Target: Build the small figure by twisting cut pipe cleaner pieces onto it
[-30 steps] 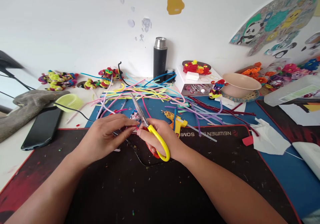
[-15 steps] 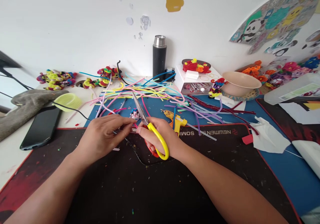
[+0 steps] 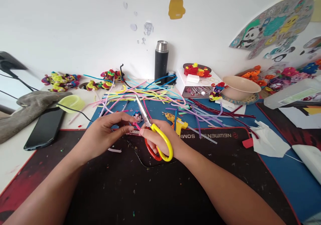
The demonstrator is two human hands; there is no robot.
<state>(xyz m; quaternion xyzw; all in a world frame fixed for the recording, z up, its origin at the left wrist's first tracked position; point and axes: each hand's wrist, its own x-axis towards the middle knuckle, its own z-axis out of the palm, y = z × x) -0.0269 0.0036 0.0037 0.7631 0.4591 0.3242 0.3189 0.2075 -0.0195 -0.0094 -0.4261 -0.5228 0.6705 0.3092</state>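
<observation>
Above the black, red-edged desk mat (image 3: 155, 191), a short pink fuzzy strip (image 3: 136, 126) slants down rightward from the left hand's (image 3: 102, 134) slightly parted thumb and forefinger (whether they pinch it, I cannot tell) to the right hand's (image 3: 154, 138) thumb, that hand closed around yellow-and-red-handled metal scissors (image 3: 153, 127).

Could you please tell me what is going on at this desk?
A person is working over a black mat with both hands. The right hand holds scissors with yellow and red handles, blades pointing away from the person. The fingertips of the left hand are at a small pink piece between the hands; how firmly it is gripped is hard to tell. Beyond them lie many colourful craft sticks and a yellow glue gun.
</observation>
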